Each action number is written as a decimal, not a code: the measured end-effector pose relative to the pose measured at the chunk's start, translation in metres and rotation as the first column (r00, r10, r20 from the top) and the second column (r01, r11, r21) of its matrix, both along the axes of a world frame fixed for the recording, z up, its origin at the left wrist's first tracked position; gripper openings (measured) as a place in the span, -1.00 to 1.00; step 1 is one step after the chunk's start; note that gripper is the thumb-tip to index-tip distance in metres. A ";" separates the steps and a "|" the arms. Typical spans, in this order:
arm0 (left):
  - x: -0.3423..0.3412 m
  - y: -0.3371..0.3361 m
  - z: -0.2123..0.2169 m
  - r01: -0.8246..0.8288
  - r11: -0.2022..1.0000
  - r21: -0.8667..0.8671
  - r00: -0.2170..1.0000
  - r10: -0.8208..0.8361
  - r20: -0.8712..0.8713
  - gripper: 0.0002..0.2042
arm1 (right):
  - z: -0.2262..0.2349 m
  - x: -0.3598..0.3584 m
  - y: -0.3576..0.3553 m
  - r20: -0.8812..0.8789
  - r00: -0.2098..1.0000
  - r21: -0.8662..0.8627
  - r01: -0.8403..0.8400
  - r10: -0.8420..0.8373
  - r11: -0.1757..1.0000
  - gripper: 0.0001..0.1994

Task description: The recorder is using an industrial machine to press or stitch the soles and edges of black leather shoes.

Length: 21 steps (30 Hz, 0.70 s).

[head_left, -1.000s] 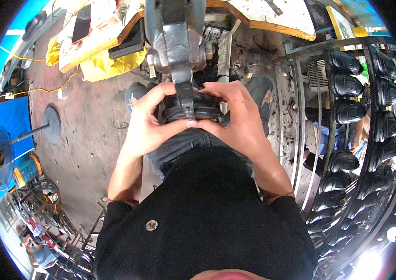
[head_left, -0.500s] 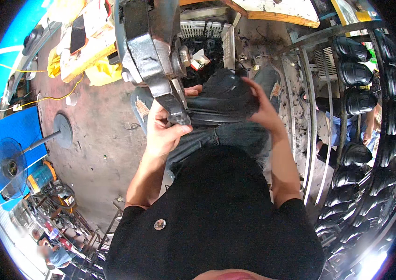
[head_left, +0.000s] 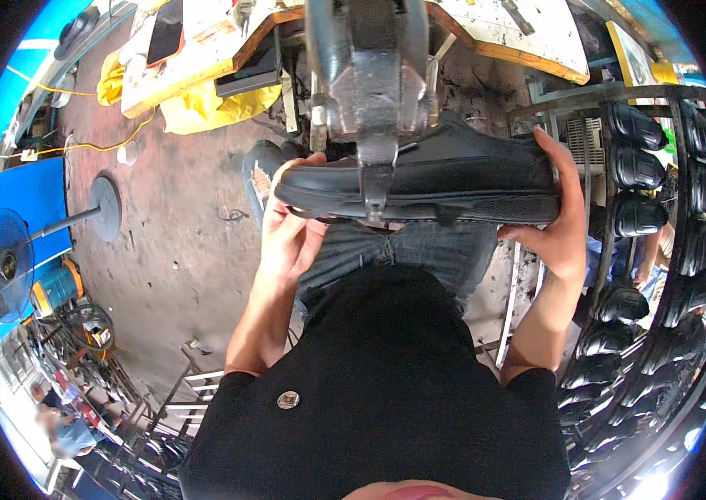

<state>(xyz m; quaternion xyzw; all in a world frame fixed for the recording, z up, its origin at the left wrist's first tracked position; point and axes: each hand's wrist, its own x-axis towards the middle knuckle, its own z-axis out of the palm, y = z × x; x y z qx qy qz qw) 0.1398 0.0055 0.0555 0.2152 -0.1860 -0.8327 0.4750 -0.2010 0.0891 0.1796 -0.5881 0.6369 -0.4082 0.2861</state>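
Observation:
A black shoe [head_left: 469, 179] lies on its side across my lap area, toe to the left and heel to the right. Its toe end is gripped by my left hand [head_left: 288, 233], thumb on the near side and fingers on the far side. My right hand [head_left: 568, 221] is wrapped round the heel end. From the far side, the dark metal head of a machine [head_left: 376, 87] reaches over the shoe, and its narrow tip overlaps the sole edge nearer the toe. Whether the tip touches the sole I cannot tell.
Racks of black shoes [head_left: 640, 217] stand close on my right, with a person partly visible behind them. A worktable [head_left: 228, 71] with a phone [head_left: 165, 42] and yellow bag [head_left: 219, 108] lies far left. A fan [head_left: 7, 265] stands at left.
The shoe has swung out lengthwise and now lies behind the machine tip. My right hand has moved right with the heel; my left hand has shifted onto the toe. The view has turned.

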 end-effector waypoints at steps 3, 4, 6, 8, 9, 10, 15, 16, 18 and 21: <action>0.017 0.000 -0.011 -0.040 0.999 0.036 0.999 0.039 0.013 -0.29 | 0.007 0.015 -0.004 0.054 0.998 0.070 0.035 -0.039 0.997 0.18; 0.021 -0.001 -0.011 -0.068 0.995 0.077 0.997 0.067 0.027 -0.29 | 0.007 0.022 -0.005 0.082 0.996 0.064 0.021 -0.026 0.998 0.15; 0.033 -0.002 -0.011 -0.093 0.995 0.040 0.995 0.091 0.032 -0.30 | 0.005 0.035 -0.010 0.110 0.994 0.058 0.000 -0.006 0.998 0.12; 0.049 -0.004 -0.011 -0.143 0.990 0.015 0.987 0.142 0.073 -0.32 | -0.001 0.048 -0.015 0.101 0.994 0.080 -0.056 0.048 0.995 0.05; 0.058 -0.006 -0.010 -0.162 0.987 -0.017 0.978 0.163 0.129 -0.33 | -0.008 0.052 -0.019 0.049 0.994 -0.036 -0.098 0.099 0.995 0.02; 0.064 -0.007 -0.002 -0.178 0.983 -0.040 0.967 0.183 0.175 -0.35 | -0.012 0.059 -0.021 0.049 0.994 -0.036 -0.100 0.102 0.994 0.02; 0.064 -0.007 0.037 -0.169 0.799 -0.577 0.616 0.543 0.571 -0.32 | -0.014 0.096 -0.031 0.018 0.994 -0.074 -0.107 0.108 0.991 -0.04; 0.060 -0.008 0.046 -0.016 0.642 -0.767 0.403 0.706 0.582 -0.31 | -0.011 0.101 -0.034 -0.049 0.992 -0.089 -0.123 0.119 0.988 -0.05; 0.055 -0.013 0.071 0.352 0.504 -0.789 0.395 0.684 0.613 -0.25 | -0.005 0.110 -0.035 -0.097 0.988 -0.056 -0.128 0.122 0.990 -0.07; 0.013 -0.024 0.108 0.667 0.345 -0.661 0.336 0.652 0.680 -0.04 | -0.002 0.113 -0.037 -0.131 0.986 -0.101 -0.114 0.101 0.988 -0.08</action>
